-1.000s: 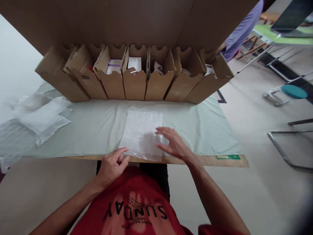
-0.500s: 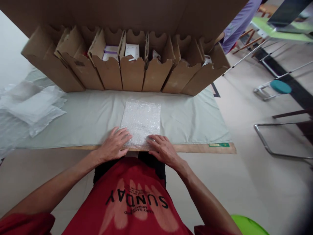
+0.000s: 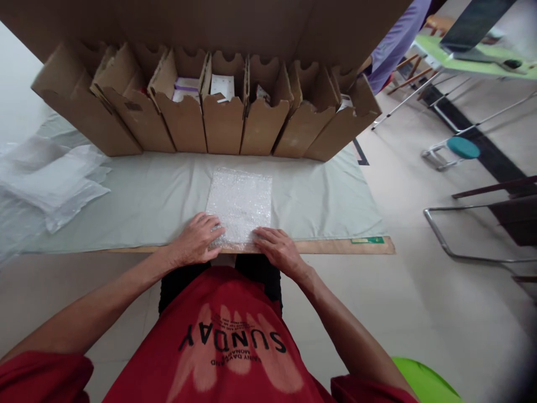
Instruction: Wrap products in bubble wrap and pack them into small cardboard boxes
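Observation:
A clear bubble wrap bag (image 3: 241, 201) lies flat on the cloth-covered table, its near edge close to the table's front edge. My left hand (image 3: 199, 239) rests over its near left corner, fingers stretched out and slightly bent, thumb apart and lower. On the near right corner lies my right hand (image 3: 276, 249), fingers extended over the bag and thumb apart. Both palms face down, and neither hand is closed around anything. The fingertips touch the bubble wrap.
Several brown cardboard holders (image 3: 224, 126) stand in a row at the back, some with small boxes inside. Clear plastic bags (image 3: 59, 179) are piled at the left. At the right are a teal stool (image 3: 462, 147), a green table (image 3: 436, 53) and a person's purple sleeve (image 3: 390, 47).
The whole view has shifted slightly, so things appear a little farther left and higher. Both hands stay on the bag's near corners, with hardly any movement.

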The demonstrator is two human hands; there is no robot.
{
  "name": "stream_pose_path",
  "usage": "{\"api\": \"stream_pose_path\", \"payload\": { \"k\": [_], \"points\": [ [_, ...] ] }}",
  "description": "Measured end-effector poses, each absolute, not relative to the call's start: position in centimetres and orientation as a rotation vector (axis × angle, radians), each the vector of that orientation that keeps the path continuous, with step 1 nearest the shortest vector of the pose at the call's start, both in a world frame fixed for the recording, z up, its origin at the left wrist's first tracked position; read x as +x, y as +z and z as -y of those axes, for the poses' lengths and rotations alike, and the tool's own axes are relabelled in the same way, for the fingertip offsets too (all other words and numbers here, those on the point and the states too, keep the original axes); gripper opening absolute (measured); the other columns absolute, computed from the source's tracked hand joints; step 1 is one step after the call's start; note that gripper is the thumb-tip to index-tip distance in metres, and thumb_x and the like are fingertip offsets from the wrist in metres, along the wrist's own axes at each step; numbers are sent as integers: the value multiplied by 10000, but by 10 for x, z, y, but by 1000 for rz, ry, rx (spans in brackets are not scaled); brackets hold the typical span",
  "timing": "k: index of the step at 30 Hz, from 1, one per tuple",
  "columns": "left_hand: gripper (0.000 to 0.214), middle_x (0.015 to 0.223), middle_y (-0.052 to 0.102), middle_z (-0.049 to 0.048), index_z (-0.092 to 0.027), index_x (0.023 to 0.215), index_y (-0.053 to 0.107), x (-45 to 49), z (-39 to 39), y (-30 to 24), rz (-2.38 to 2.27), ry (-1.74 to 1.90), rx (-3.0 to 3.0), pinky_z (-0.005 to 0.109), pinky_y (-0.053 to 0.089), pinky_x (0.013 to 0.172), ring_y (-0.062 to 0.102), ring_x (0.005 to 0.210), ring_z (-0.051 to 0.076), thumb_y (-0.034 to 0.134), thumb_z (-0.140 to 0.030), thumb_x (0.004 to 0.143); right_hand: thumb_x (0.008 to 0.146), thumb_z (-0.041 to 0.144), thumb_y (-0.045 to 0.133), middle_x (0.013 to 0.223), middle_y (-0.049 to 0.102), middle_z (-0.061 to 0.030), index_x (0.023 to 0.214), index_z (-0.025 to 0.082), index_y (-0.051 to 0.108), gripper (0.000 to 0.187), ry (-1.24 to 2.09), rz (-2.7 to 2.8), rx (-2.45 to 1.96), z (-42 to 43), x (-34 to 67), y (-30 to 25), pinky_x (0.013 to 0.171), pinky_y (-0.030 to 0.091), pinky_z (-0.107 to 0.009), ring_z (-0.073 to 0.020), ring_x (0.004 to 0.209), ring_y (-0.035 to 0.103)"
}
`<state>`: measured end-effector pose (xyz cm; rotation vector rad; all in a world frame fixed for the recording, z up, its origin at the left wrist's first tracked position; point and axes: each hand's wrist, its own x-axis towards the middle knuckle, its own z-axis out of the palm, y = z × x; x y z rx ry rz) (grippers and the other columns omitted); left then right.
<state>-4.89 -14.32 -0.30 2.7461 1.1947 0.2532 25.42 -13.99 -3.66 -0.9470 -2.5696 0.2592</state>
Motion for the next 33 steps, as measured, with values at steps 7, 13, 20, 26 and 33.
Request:
{"api": "stream_pose_path", "payload": {
  "k": [7,13,20,26,33],
  "points": [
    [389,1247,625,183,-161,1182,636,-43,150,-2,-1220,241,2809,548,357,1114,551,1229,347,673,-339,838,1002,133,458,1162,738,-104,937,177,686,241,195,2513,-1009,138,242,-36,840,445,-385,-244,1064,642],
    [276,1251,657,152,-166,1132,639,-40,151,-6,-1124,254,2830,518,372,1096,583,1215,316,634,-282,881,1012,187,458,1116,728,-94,911,183,651,218,372,2542,-1075,132,244,-25,835,420,-370,-228,972,623],
    [293,1175,659,154,-160,1121,640,-39,148,-1,-1119,268,2861,504,378,1079,580,1155,316,646,-297,863,1009,163,470,1173,718,-102,950,176,664,203,222,2535,-1105,149,241,-24,893,392,-399,-245,1062,602],
    [310,1153,654,147,-168,1101,654,-41,144,0,-1074,223,2839,452,435,975,581,1102,314,680,-328,837,917,321,680,1357,630,-152,1123,176,663,253,284,2667,-1032,159,249,-27,989,418,-476,-313,1226,554],
    [299,1126,668,125,-187,1067,673,-41,138,-1,-1093,143,2800,441,433,938,587,1085,307,698,-366,829,954,190,606,1327,678,-106,1152,213,704,222,313,2678,-905,147,262,-35,980,525,-434,-264,1230,617]
  ]
}}
